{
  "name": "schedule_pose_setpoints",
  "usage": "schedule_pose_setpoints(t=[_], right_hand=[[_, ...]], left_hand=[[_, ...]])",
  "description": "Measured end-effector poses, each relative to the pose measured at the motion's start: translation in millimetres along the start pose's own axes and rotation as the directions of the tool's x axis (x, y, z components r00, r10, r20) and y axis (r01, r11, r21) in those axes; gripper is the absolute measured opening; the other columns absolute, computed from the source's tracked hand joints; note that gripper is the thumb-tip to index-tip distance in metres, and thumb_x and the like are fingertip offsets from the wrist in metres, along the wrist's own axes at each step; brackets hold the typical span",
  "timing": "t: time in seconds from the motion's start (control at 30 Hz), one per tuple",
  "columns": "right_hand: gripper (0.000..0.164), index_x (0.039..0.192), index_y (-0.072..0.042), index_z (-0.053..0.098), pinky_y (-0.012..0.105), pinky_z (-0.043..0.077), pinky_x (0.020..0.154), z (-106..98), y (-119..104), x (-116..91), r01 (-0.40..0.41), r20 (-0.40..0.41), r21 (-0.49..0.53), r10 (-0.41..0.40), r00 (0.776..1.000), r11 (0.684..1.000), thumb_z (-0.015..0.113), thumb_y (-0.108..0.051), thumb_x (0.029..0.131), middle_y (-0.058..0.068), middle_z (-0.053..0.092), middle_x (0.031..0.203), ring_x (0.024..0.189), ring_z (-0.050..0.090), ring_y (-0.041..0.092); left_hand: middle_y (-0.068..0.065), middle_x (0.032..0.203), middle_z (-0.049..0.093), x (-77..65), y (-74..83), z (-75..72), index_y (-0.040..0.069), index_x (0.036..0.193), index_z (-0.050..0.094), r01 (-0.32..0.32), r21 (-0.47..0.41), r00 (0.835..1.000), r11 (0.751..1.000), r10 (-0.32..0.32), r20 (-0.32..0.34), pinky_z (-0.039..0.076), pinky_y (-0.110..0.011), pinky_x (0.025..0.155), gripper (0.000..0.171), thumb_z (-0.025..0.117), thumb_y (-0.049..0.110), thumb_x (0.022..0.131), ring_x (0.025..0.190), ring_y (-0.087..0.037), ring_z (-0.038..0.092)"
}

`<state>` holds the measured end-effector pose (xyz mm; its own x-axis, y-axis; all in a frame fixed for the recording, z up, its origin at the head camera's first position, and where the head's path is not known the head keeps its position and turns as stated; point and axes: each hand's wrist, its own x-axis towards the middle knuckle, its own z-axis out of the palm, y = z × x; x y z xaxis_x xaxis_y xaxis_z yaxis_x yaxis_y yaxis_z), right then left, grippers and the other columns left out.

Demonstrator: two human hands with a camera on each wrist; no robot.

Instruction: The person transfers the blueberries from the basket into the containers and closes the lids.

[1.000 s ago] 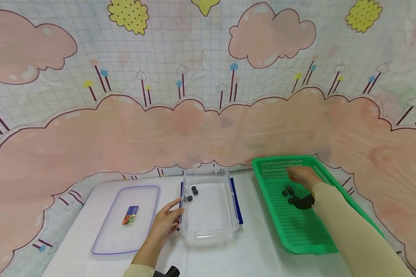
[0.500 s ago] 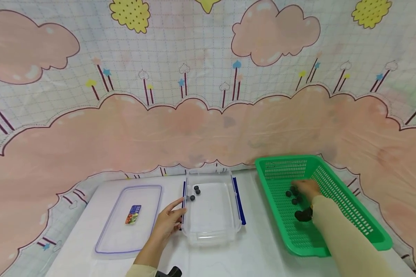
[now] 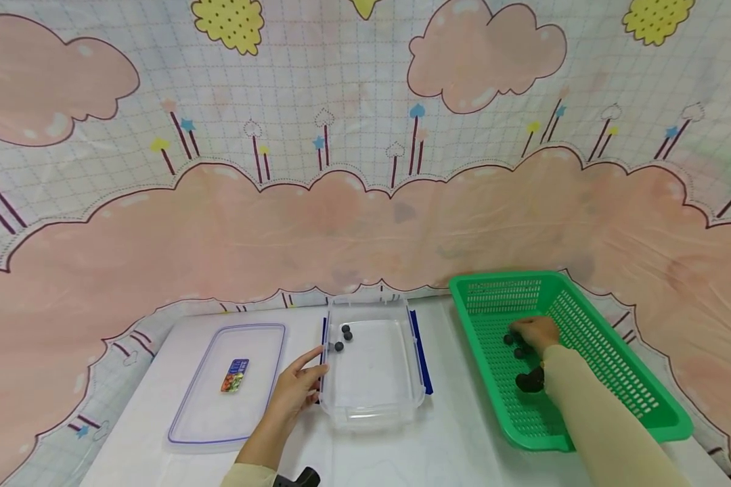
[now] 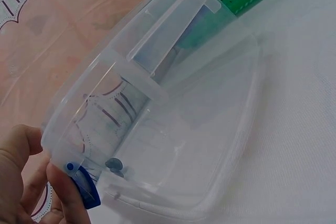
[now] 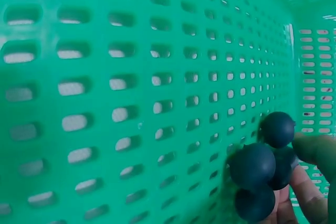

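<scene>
My left hand (image 3: 295, 392) holds the left edge of a clear plastic box (image 3: 374, 412), fingertips at its rim and beside a blue latch (image 4: 88, 190). Three dark round berries (image 3: 339, 346) lie inside near the left wall; they look like blueberries. To the right, my right hand (image 3: 537, 333) reaches down into a green perforated basket (image 3: 499, 412). In the right wrist view, its thumb and a finger pinch a dark berry (image 5: 284, 167). Other dark berries (image 5: 252, 165) crowd against it on the basket floor.
A clear lid (image 3: 189, 419) with a purple rim and a fruit label (image 3: 234, 375) lies flat left of the box. Another blue latch (image 3: 422, 355) sticks out along the box's right side. The patterned cloth (image 3: 280, 237) rises behind the white tabletop (image 3: 451, 433).
My right hand has lowered from above the basket floor to the berries and closed in on them. The left hand stays at the box's edge. The head view has shifted slightly.
</scene>
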<state>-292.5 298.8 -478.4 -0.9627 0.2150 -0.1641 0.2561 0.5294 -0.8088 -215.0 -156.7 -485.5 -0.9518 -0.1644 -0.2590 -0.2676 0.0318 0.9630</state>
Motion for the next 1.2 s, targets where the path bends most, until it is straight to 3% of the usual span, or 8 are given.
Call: schedule_pose_setpoints(t=[0.17, 0.37, 0.6, 0.83, 0.93, 1.03, 1.2], right_hand=[[0.039, 0.118, 0.009, 0.065, 0.053, 0.049, 0.092, -1, -3, -3, 0.019, -0.028, -0.101, -0.022, 0.999, 0.995, 0.059, -0.021, 0.094, 0.03, 0.059, 0.122, 0.102, 0.058, 0.04], [0.04, 0.12, 0.009, 0.064, 0.053, 0.049, 0.091, -2, -2, -1, 0.019, -0.027, -0.1, -0.022, 0.999, 0.995, 0.058, -0.021, 0.093, 0.031, 0.058, 0.124, 0.091, 0.063, 0.037], [0.041, 0.121, 0.008, 0.064, 0.052, 0.049, 0.09, -3, -3, -1, -0.004, -0.04, -0.087, 0.001, 0.999, 0.996, 0.056, -0.023, 0.094, 0.03, 0.057, 0.124, 0.108, 0.055, 0.044], [0.05, 0.13, 0.012, 0.055, 0.061, 0.04, 0.102, -7, -1, -1, -0.043, -0.067, -0.044, 0.04, 0.997, 0.998, 0.049, -0.027, 0.099, 0.035, 0.043, 0.137, 0.125, 0.04, 0.053], [0.05, 0.131, 0.01, 0.055, 0.061, 0.04, 0.102, -8, 1, 2, -0.045, -0.084, -0.011, 0.044, 0.995, 0.999, 0.049, -0.028, 0.099, 0.033, 0.052, 0.132, 0.124, 0.043, 0.051], [0.05, 0.132, 0.008, 0.056, 0.06, 0.041, 0.102, -10, 2, 3, -0.05, -0.076, 0.067, 0.055, 0.996, 0.996, 0.051, -0.028, 0.098, 0.026, 0.066, 0.114, 0.116, 0.055, 0.044], [0.053, 0.136, 0.009, 0.05, 0.05, 0.048, 0.098, -14, -3, 4, -0.061, -0.004, 0.221, 0.064, 0.998, 0.973, 0.054, -0.027, 0.098, -0.002, 0.069, 0.087, 0.085, 0.068, 0.013]], left_hand=[[-0.001, 0.08, 0.056, 0.2, 0.3, 0.9, 0.017, 0.137, 0.06, -0.002, 0.004, 1.0, 1.0, 0.002, 0.006, 0.046, -0.019, 0.052, 0.047, 0.068, 0.017, 0.091, 0.067, -0.012, 0.049], [0.0, 0.077, 0.055, -0.4, 1.6, 0.8, 0.015, 0.137, 0.059, -0.007, -0.007, 1.0, 1.0, 0.007, 0.012, 0.046, -0.019, 0.052, 0.047, 0.069, 0.016, 0.091, 0.067, -0.012, 0.049], [0.0, 0.081, 0.057, -1.0, 1.8, 1.0, 0.015, 0.137, 0.059, -0.01, -0.018, 1.0, 1.0, 0.011, 0.015, 0.046, -0.019, 0.052, 0.048, 0.069, 0.016, 0.09, 0.067, -0.011, 0.049], [0.001, 0.074, 0.053, -0.9, 0.4, 1.4, 0.013, 0.138, 0.058, -0.014, -0.043, 1.0, 0.999, 0.015, 0.027, 0.045, -0.017, 0.052, 0.049, 0.068, 0.013, 0.09, 0.065, -0.009, 0.048], [0.0, 0.075, 0.053, -1.1, 0.3, 1.3, 0.013, 0.138, 0.058, -0.012, -0.046, 1.0, 0.999, 0.013, 0.024, 0.045, -0.017, 0.052, 0.049, 0.069, 0.013, 0.09, 0.065, -0.009, 0.048], [0.0, 0.074, 0.053, -1.3, 0.4, 0.6, 0.014, 0.138, 0.058, -0.015, -0.043, 1.0, 0.999, 0.016, 0.023, 0.045, -0.017, 0.052, 0.049, 0.069, 0.014, 0.09, 0.065, -0.009, 0.048], [0.001, 0.074, 0.053, -1.1, 0.9, -0.5, 0.013, 0.139, 0.057, -0.018, -0.036, 0.999, 0.999, 0.019, 0.026, 0.045, -0.017, 0.052, 0.05, 0.069, 0.015, 0.09, 0.065, -0.009, 0.048]])
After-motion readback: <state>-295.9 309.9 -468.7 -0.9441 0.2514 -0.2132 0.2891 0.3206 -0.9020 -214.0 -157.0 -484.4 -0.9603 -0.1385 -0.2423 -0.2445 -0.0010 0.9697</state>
